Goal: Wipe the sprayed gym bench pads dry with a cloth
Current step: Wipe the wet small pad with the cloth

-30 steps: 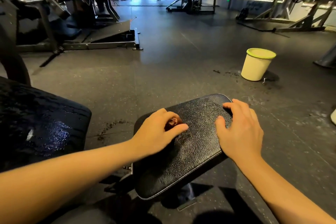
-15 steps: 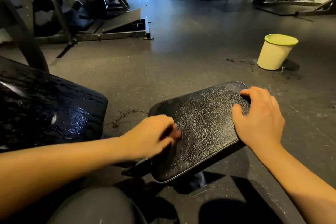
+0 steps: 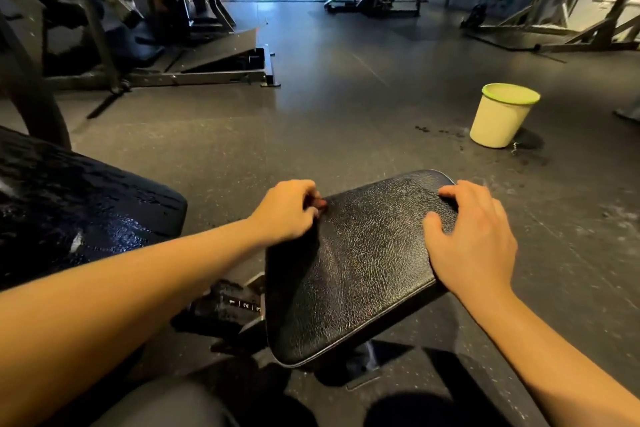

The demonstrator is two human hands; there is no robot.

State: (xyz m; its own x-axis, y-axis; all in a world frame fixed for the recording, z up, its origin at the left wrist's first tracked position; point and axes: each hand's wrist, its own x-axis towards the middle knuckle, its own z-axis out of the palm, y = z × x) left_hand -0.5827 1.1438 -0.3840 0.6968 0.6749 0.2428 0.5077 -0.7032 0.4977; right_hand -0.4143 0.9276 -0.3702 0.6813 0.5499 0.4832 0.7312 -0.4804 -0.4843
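Black pad: crinkly;
Left hand: curled round small cloth, pad's left edge;
Right hand: flat, fingers apart, right edge

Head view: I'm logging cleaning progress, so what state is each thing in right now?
seat pad: dull surface, looks mostly wiped.
back pad: glistening with droplets, not yet wiped.
left hand: grips what seems to be a small reddish cloth at the seat pad's left edge.
right hand: rests on the seat pad's right edge, fingers arched.
bucket: upright on the floor.
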